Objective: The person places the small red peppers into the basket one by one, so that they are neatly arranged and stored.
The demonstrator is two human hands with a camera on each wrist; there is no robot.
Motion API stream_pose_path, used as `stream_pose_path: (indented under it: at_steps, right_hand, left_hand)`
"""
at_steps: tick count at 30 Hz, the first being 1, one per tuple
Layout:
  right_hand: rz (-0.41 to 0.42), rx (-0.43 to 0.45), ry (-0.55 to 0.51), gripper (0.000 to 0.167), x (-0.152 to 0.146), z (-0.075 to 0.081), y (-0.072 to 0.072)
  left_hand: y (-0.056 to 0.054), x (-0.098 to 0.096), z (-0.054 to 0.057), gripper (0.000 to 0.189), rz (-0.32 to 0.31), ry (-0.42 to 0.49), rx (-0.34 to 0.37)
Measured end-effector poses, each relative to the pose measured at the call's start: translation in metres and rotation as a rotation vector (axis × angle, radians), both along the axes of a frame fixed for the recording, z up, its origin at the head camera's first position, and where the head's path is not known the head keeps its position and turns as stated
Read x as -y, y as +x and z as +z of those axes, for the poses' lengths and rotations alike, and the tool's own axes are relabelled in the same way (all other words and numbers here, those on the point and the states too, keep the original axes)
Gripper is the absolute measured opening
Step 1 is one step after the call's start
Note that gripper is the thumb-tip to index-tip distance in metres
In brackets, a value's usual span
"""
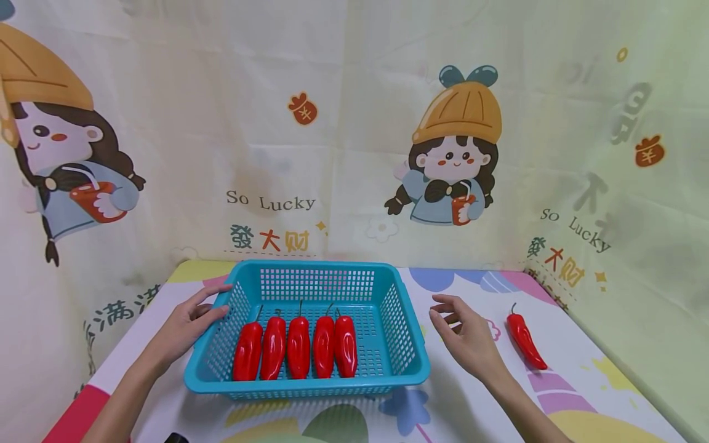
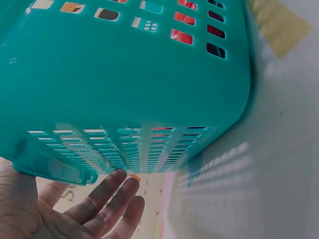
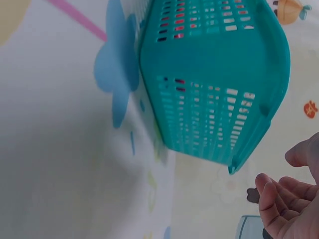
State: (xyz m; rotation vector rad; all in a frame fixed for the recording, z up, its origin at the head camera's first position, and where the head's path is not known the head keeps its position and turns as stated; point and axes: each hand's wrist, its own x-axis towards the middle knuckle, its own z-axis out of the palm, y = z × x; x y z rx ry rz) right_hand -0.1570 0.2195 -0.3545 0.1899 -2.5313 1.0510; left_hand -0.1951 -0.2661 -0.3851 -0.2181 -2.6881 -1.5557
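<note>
A turquoise plastic basket with lattice walls stands on the table. Several red chili peppers lie side by side in its left and middle part, stems pointing away from me. At the basket's left rim is my left hand, thumb and index finger reaching over the edge. The left wrist view shows its other fingers extended outside the wall. My right hand hovers apart from the basket's right side, its fingers loosely bent and holding nothing. Farther right, a single red chili pepper lies on the table.
A patterned cloth with cartoon girls hangs behind and beside the table. The end of a small black object shows at the bottom edge, left of the middle; its kind is unclear.
</note>
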Motion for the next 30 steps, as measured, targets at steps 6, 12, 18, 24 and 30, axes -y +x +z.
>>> stream_pose_path:
  at_steps: [6,12,18,24,30]
  right_hand:
    - [-0.038,0.012,0.015,0.04,-0.013,-0.005,-0.004]
    - [-0.067,0.018,0.041,0.039,-0.025,-0.008,-0.007]
    - [-0.093,0.016,0.058,0.038,-0.036,-0.009,-0.01]
    - [-0.099,0.021,0.046,0.037,-0.047,-0.009,-0.01]
    - [-0.106,-0.024,0.049,0.035,-0.058,-0.011,-0.011]
  left_hand:
    - [-0.001,0.0,-0.001,0.069,0.0,0.004,0.002]
    - [-0.001,0.0,-0.001,0.07,0.005,0.0,0.002]
    - [-0.001,0.001,-0.001,0.07,0.012,-0.006,0.0]
    - [-0.002,0.001,-0.001,0.069,0.008,-0.004,0.003]
    - [-0.001,0.001,-0.001,0.069,0.011,-0.004,0.002]
